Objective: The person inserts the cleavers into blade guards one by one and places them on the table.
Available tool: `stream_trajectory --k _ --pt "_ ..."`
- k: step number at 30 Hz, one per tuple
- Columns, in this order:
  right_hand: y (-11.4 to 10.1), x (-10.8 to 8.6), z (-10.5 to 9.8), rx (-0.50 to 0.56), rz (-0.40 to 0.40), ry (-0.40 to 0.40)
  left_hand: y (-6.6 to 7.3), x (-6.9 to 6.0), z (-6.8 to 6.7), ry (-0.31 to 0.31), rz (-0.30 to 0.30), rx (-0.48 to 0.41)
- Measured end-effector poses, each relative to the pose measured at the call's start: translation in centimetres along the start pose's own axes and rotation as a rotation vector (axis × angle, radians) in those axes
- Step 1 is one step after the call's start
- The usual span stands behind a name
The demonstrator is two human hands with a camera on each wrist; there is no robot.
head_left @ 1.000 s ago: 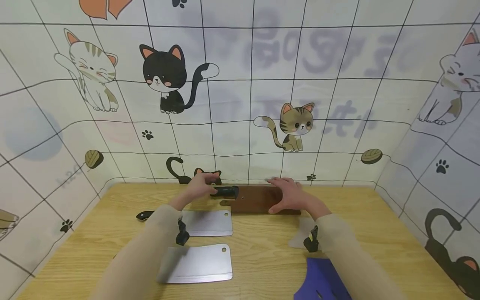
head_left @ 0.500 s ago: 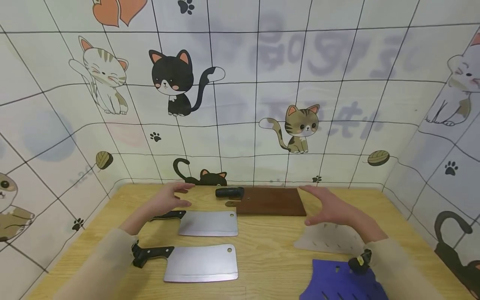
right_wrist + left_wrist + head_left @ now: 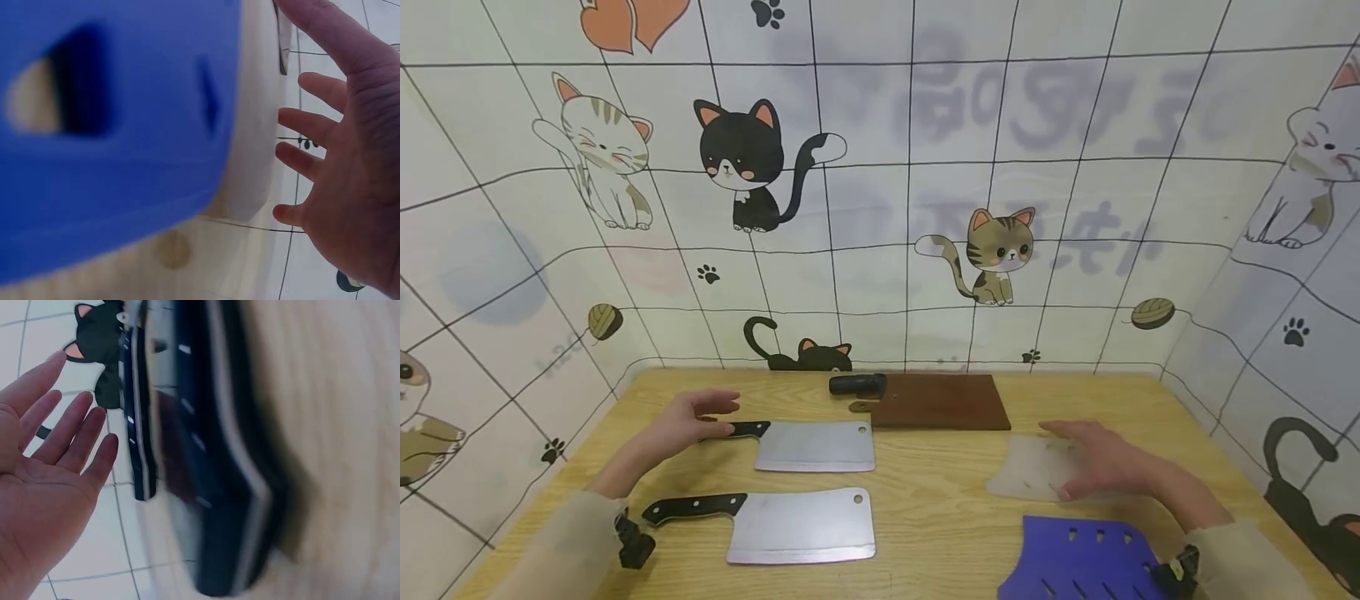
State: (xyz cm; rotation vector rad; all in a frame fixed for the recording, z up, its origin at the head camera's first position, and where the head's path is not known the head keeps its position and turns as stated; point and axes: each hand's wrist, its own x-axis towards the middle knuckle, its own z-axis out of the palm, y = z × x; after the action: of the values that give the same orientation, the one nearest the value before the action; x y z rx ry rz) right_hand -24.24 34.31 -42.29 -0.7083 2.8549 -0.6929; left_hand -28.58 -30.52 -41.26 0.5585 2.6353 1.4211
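My left hand (image 3: 681, 425) hovers by the black handle of the upper cleaver (image 3: 815, 446), fingers extended, gripping nothing. In the left wrist view the same hand (image 3: 56, 456) has its fingers spread beside two blurred black handles (image 3: 137, 412). Over the translucent white sheet (image 3: 1026, 469) is my right hand (image 3: 1105, 462), fingers spread; whether it touches the sheet cannot be told. The right wrist view shows that hand (image 3: 344, 144) with nothing in its fingers, near the blue slotted piece (image 3: 156, 162). A second cleaver (image 3: 805, 527) lies nearer the front.
At the back of the wooden table (image 3: 932, 533) lies a brown-bladed knife (image 3: 943, 402) with a black handle (image 3: 857, 384). The blue slotted piece (image 3: 1075, 554) lies at the front right. Cat-patterned white sheeting (image 3: 865, 208) stands behind and at both sides.
Both hands have left the brown-bladed knife. They have moved apart and nearer the front, the left toward the upper cleaver's handle, the right over the translucent sheet.
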Motion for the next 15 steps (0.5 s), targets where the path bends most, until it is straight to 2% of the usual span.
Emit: stream_trajectory --k 4,9,15 --pt "0.5 -0.3 0.5 -0.032 -0.022 -0.007 -0.9 -0.4 -0.1 -0.005 0.005 0.073" --pt "0.6 -0.4 0.3 -0.06 -0.026 -0.013 -1.1 -0.4 0.1 0.009 0.028 0.167" --pt "0.7 -0.6 0.1 -0.019 -0.014 -0.053 -1.4 0.0 0.2 0.031 0.037 0.23"
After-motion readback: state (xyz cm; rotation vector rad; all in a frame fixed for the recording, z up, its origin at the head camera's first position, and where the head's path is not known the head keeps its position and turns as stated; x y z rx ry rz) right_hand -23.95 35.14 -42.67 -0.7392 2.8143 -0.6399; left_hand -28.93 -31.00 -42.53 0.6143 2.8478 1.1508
